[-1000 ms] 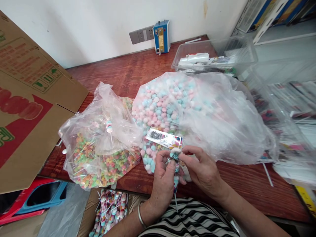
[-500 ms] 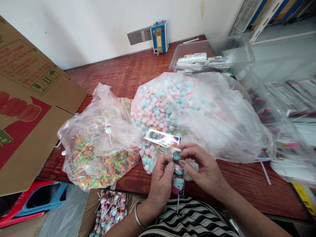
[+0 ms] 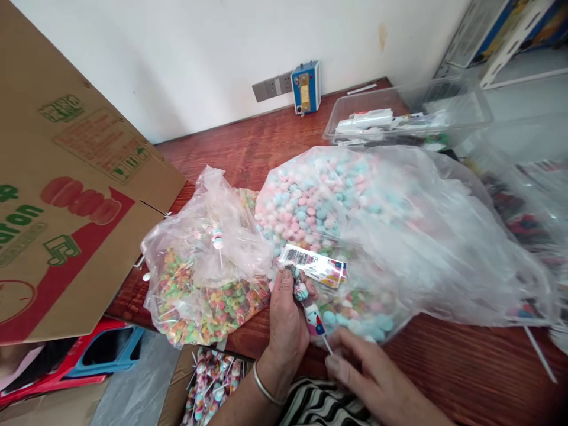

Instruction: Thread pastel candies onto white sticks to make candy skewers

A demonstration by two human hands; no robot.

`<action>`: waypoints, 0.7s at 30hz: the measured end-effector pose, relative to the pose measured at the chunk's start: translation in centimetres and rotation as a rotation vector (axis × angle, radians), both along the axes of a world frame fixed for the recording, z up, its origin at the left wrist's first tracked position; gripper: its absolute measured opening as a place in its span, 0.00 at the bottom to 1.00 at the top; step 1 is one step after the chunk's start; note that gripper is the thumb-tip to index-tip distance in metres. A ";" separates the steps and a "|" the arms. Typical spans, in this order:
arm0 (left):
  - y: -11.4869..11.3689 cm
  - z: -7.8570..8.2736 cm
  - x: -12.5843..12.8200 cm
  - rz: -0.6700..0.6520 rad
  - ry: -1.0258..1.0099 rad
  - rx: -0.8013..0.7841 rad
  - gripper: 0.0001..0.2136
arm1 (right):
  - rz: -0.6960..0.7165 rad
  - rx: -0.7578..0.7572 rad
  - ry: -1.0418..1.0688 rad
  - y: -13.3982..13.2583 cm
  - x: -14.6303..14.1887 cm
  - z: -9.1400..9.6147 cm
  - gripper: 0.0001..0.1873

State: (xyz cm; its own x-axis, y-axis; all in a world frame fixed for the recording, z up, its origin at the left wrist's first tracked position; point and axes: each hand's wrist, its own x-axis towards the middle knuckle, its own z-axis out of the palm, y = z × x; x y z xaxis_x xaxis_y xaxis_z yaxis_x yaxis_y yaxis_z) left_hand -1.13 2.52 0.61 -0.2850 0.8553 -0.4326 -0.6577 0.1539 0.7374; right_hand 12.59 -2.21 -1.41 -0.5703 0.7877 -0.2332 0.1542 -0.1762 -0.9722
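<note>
- Two hands: the left hand [image 3: 286,322] and the right hand [image 3: 368,378].
- One wrapped candy stick [image 3: 306,302], in the left hand's grip.
- Two clear plastic bags on the wooden surface [image 3: 465,367]: one bag of multicoloured ring candies [image 3: 199,284] and one larger bag of pink, blue and white candies [image 3: 355,225].
- One printed label [image 3: 314,264] lying on the larger bag.
- One clear plastic tub [image 3: 408,112] at the far end.
- One blue box [image 3: 305,87] against the wall.
- One cardboard carton [image 3: 66,195] on the left.
- One bracelet [image 3: 265,389] on the left wrist.
- One heap of finished candy sticks [image 3: 210,384] below the surface's edge; too many to count.
</note>
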 end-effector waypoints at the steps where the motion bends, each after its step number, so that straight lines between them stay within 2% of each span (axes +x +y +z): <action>1: 0.3 0.1 -0.1 0.026 -0.003 0.016 0.15 | 0.050 -0.054 0.058 -0.5 -0.2 -0.3 0.17; 2: 0.5 0.2 -0.1 0.039 -0.010 0.032 0.16 | 0.046 -0.110 0.082 -0.9 -0.5 -0.5 0.20; 4: 0.7 0.5 0.1 0.043 -0.022 0.059 0.17 | -0.054 -0.129 0.077 -1.2 -0.9 -0.8 0.21; 7: 0.4 0.6 0.9 -0.003 -0.022 0.062 0.19 | -0.157 -0.067 0.048 -1.2 -1.2 -1.0 0.20; 11: -0.9 -0.2 1.9 -0.010 -0.034 0.050 0.18 | -0.210 -0.021 0.018 -0.7 -1.4 -1.6 0.20; 14: -1.4 -0.7 2.0 -0.070 -0.045 0.033 0.18 | -0.219 0.069 -0.008 -0.3 -1.3 -2.1 0.20; 16: -0.9 -0.3 1.6 -0.089 -0.078 0.055 0.18 | -0.204 0.154 -0.040 0.0 -1.0 -2.3 0.20; 21: 2.2 2.1 -1.0 0.022 -0.210 0.127 0.21 | -0.158 0.360 -0.122 0.2 -0.2 -2.9 0.16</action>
